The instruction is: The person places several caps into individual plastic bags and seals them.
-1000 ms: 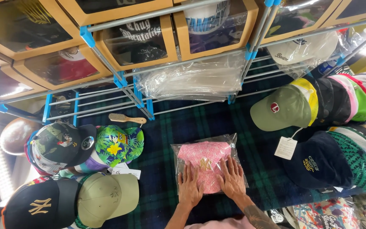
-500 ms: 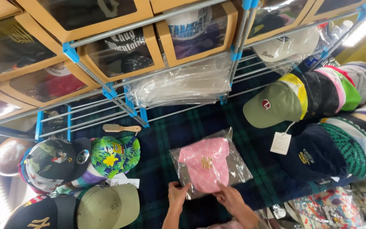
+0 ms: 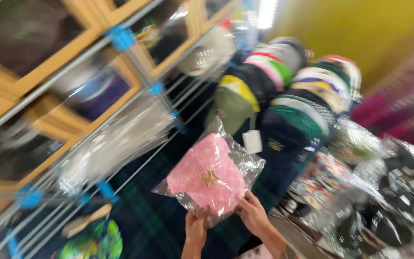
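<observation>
Left hand: the left hand (image 3: 196, 229) grips the lower edge of the clear plastic bag (image 3: 245, 165), fingers closed on the film.
Right hand: the right hand (image 3: 252, 215) grips the same lower edge just beside the left, fingers closed on the film; a tattooed forearm runs down to the bottom of the frame.
Hands, relative position: close together, side by side, both clamped on the bag.
Held item: pink cap (image 3: 207, 175) with a gold embroidered emblem on its front, sealed inside the clear bag.
Item position: lifted clear of the floor, held tilted above the hands, in front of the metal rack and to the left of the cap rows.
Floor covering: dark green and blue plaid cloth (image 3: 144, 216) beneath the held bag.
Rack: grey metal rods with blue plastic joints (image 3: 158, 89), standing on the left; cardboard window boxes (image 3: 29, 67) sit on it, contents blurred.
Rack, lower level: a stack of clear plastic bags (image 3: 120, 139) lies on the rods.
Cap rows: overlapping caps (image 3: 283, 91) in green, white, navy and pink, upper right of the held bag; a white paper tag (image 3: 252, 141) hangs from one.
Lower left: wooden brush (image 3: 85, 220) and a floral cap (image 3: 92, 242), well apart from the hands.
Right side: further bagged items (image 3: 384, 206), details blurred.
Picture quality: heavy motion blur throughout.
</observation>
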